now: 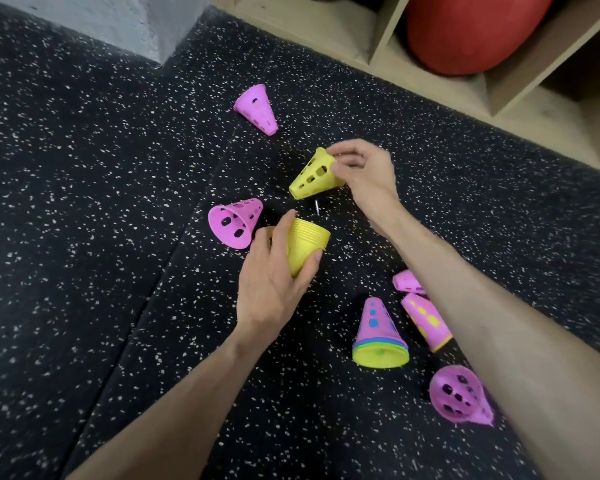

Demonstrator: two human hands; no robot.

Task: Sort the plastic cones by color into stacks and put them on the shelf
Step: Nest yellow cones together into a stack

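My left hand (274, 271) grips a stack of yellow cones (303, 242), held sideways with its rims pointing right. Above it, my right hand (364, 171) holds a single yellow cone (314, 174) by its wide rim, tip pointing down-left, above the floor. Pink cones lie on the speckled black floor: one at the top (257, 109), one on its side (234, 220) left of the stack, one at the lower right (459, 394). A mixed stack topped by pink (378, 334) stands upright, and two more pink cones (426, 320) lie partly under my right forearm.
The wooden shelf (534, 81) runs along the top right, with a red ball (471, 32) in one compartment. A grey wall base (118, 22) is at the top left. A small metal object (316, 206) lies on the floor between my hands.
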